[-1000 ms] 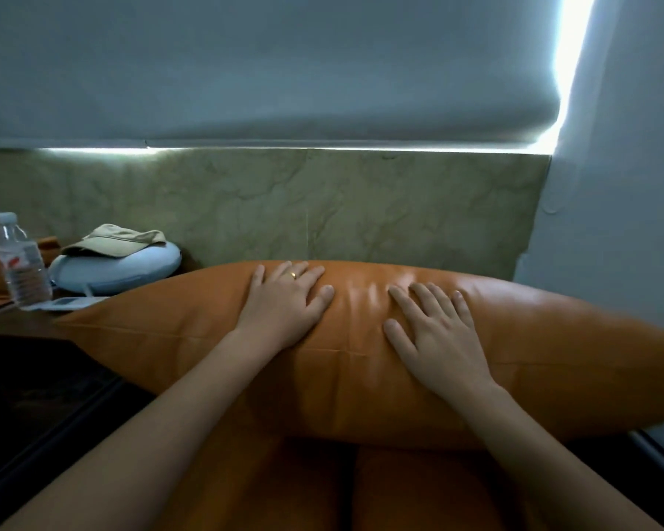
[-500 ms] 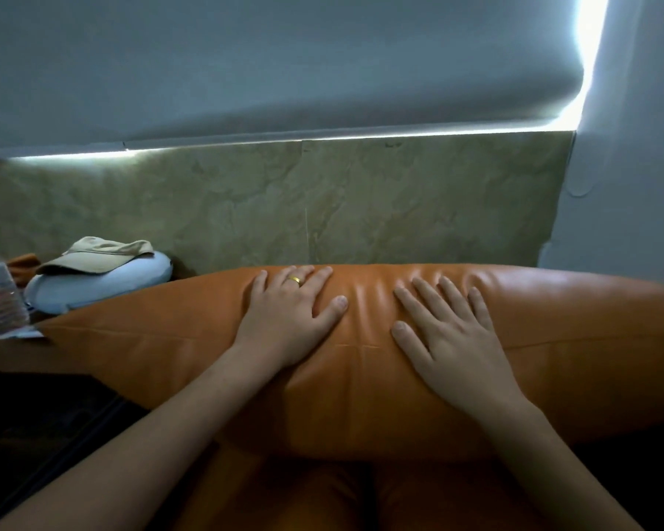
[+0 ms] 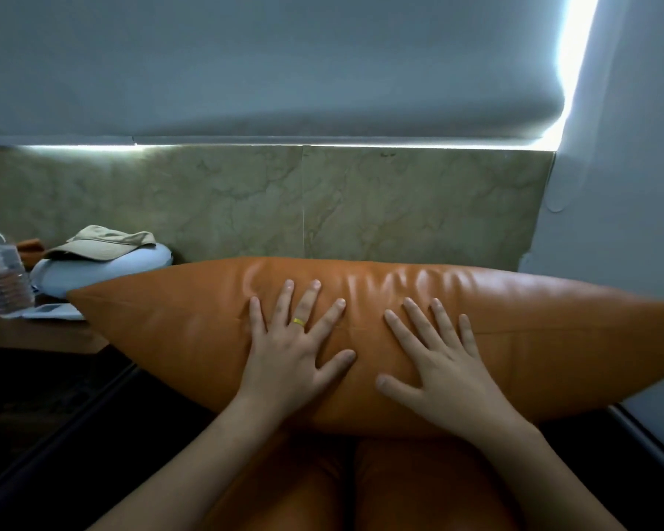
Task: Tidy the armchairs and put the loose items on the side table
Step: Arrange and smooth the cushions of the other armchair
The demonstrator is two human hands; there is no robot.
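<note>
Both hands lie flat on an orange leather cushion [image 3: 514, 339] standing on the armchair seat [image 3: 418, 488].

Head view: the left hand [image 3: 290, 362] and right hand [image 3: 443, 373] press side by side with fingers spread straight, gripping nothing. On the side table [image 3: 35, 335] at left stand a water bottle [image 3: 2, 274], a pale round pillow [image 3: 100, 264] with a beige cap [image 3: 102, 243] on it, and a white remote [image 3: 52, 311].

Orange cushion [image 3: 514, 339], beige cap [image 3: 104, 243], gold ring [image 3: 298, 321], veined marble wall [image 3: 361, 201]
</note>
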